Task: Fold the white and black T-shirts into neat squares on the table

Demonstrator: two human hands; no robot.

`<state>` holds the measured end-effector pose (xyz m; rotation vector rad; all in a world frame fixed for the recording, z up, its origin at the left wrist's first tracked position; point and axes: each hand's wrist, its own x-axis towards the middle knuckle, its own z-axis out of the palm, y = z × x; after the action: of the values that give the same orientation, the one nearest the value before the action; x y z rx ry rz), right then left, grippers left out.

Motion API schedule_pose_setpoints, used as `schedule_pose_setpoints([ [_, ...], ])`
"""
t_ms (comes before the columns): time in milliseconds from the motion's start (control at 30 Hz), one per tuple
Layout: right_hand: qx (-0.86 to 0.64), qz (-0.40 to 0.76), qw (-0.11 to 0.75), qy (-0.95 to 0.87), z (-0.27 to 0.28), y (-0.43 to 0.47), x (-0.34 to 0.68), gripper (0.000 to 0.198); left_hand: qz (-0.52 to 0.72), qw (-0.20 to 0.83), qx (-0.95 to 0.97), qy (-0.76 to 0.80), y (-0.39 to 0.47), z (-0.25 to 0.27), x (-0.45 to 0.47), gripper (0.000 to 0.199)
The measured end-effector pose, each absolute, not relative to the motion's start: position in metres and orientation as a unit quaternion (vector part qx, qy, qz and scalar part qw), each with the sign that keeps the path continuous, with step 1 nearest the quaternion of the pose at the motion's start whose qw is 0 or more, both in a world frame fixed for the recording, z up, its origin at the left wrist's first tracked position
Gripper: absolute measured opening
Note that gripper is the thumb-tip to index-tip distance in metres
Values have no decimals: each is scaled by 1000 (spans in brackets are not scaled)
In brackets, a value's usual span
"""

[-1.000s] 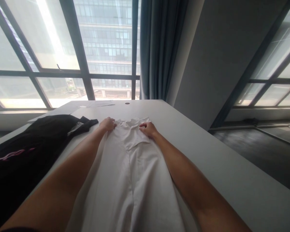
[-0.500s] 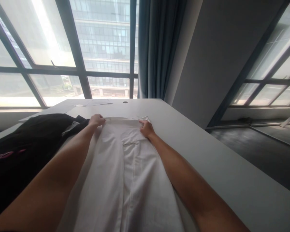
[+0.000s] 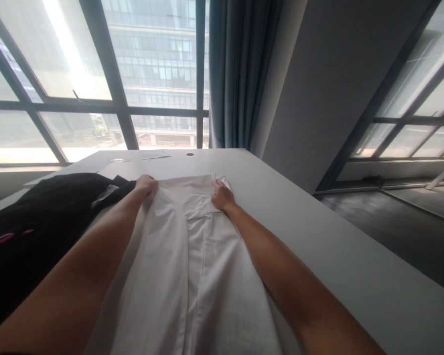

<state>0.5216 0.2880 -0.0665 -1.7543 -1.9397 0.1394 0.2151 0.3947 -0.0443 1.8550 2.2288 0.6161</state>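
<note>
White trousers [image 3: 166,276] lie lengthwise on the table, with their waist at the far end and the lower part running toward me out of the picture. My left hand [image 3: 147,185] is closed on the left corner of the waist. At the right corner, my right hand [image 3: 222,195] pinches the waist edge, with a bit of folded cloth showing just beyond its fingers. Between the hands the waist edge is nearly straight. Creases and a cross seam show below it.
A black garment [image 3: 40,222] with pink marks lies to the left, partly behind my left forearm. Papers [image 3: 148,155] and a round grommet [image 3: 190,154] are at the far end of the white table [image 3: 299,236]. Windows and a blue curtain [image 3: 227,74] stand beyond it.
The waist edge has been pulled straighter, and its right corner now stands up slightly by my right hand. Both hands keep their hold; the view has shifted a little.
</note>
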Motion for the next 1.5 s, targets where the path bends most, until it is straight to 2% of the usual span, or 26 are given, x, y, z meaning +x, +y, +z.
schedule_pose_setpoints([
  [100,-669,52,240,-701,-67,286,520,62,227,39,629,742,377,-44,228,61],
  [233,-687,40,217,-692,-65,283,521,51,174,-54,711,679,340,-45,258,50],
  [367,-697,40,174,-695,-59,280,519,45,37,2,749,661,305,-59,278,69],
  [433,-696,51,145,-701,-57,278,518,49,19,21,751,660,298,-68,278,77],
  [533,-686,92,93,-715,-56,278,515,74,23,28,760,649,301,-77,270,80],
  [633,-684,120,65,-716,-59,283,512,85,20,40,765,642,315,-76,262,80],
  [833,-668,120,65,-732,-66,314,511,84,37,40,756,652,341,-76,260,76],
  [1000,-633,101,110,-760,-66,331,518,79,40,39,748,662,353,-78,258,77],
  [1100,-620,99,126,-768,-65,312,519,81,36,38,752,657,355,-73,251,76],
  [1267,-621,116,63,-773,-62,239,512,86,41,12,764,644,351,-59,242,67],
  [1400,-652,146,26,-744,-57,199,509,79,70,-42,775,627,334,-48,251,57],
  [1500,-656,154,22,-739,-52,195,511,73,68,-52,775,626,313,-46,262,57],
])
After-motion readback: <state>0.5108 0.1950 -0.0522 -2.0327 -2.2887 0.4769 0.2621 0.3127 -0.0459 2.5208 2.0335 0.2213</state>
